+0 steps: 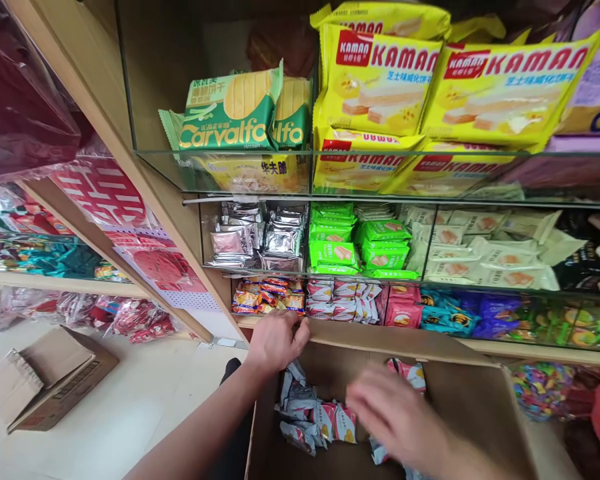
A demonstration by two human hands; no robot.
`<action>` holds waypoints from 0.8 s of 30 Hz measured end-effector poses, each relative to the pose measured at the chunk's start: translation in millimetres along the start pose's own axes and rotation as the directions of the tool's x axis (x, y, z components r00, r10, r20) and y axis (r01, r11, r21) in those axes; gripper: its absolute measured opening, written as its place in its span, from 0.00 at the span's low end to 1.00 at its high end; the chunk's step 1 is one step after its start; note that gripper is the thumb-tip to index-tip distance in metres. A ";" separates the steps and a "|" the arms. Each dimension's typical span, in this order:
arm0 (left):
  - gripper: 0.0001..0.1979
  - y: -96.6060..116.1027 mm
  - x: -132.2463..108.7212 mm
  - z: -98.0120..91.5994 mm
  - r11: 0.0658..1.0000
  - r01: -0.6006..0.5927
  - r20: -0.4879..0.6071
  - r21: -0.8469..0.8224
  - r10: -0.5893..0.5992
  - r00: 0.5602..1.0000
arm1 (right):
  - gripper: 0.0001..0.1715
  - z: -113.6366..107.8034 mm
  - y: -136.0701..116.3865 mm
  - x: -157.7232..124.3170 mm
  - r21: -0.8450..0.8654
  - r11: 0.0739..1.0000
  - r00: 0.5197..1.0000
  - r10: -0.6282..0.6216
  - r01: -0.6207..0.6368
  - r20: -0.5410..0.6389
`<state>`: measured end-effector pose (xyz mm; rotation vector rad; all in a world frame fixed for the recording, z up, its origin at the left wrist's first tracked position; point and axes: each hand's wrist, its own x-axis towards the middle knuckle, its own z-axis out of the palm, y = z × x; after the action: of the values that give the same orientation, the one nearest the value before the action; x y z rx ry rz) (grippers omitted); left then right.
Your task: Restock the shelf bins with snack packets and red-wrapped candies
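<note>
Right hand point(395, 417), blurred, hovers over snack packets point(325, 420) inside cardboard box point(480, 400); fingers spread, holding nothing, packets just left of fingertips. Left hand point(277, 340) fingers curl over box's far rim.

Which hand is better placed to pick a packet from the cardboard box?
Probably the right hand: it is directly over the small red-and-white snack packets in the brown cardboard box, while the left hand rests at the box's far edge.

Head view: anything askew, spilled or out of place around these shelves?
Nothing spilled. The brown cardboard box on the floor at left lies with flaps splayed open, and the green Carvalfo biscuit packets lean askew.
</note>
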<state>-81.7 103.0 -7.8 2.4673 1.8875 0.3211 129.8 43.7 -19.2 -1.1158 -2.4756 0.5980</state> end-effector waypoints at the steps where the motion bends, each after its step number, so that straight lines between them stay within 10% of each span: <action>1: 0.19 0.1 -0.1 -0.1 1.000 0.003 0.004 0.001 -0.003 1.000 | 0.11 15.1 2.3 -17.5 -0.023 0.999 0.990 0.031 -0.028 0.140; 4: 0.19 0.1 -0.9 -0.2 1.000 0.005 0.002 0.014 -0.005 1.000 | 0.25 64.5 36.3 -54.8 -0.196 0.918 0.877 0.390 -0.345 0.282; 6: 0.20 0.1 -1.8 -0.1 1.000 -0.005 -0.009 0.027 0.005 1.000 | 0.39 90.3 66.2 -68.3 -0.373 0.723 0.697 0.679 -0.581 0.230; 8: 0.20 0.3 -2.5 -0.2 0.999 -0.019 -0.020 0.035 0.020 1.000 | 0.43 105.6 88.7 -75.3 -0.427 0.613 0.616 0.773 -0.664 0.151; 14: 0.20 1.7 -2.6 -2.3 0.998 -0.020 -0.024 0.051 0.021 0.999 | 0.27 106.9 111.8 -73.2 -0.349 0.557 0.632 0.761 -0.753 -0.149; 24: 0.20 4.8 -1.9 -5.4 0.997 0.014 -0.010 0.070 -0.014 1.000 | 0.15 104.3 130.9 -87.2 -0.086 0.633 0.635 0.740 -0.769 -0.223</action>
<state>-78.5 99.3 -2.2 2.4996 1.9518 0.2705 214.5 31.3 -187.3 -2.2185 -1.8378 0.4603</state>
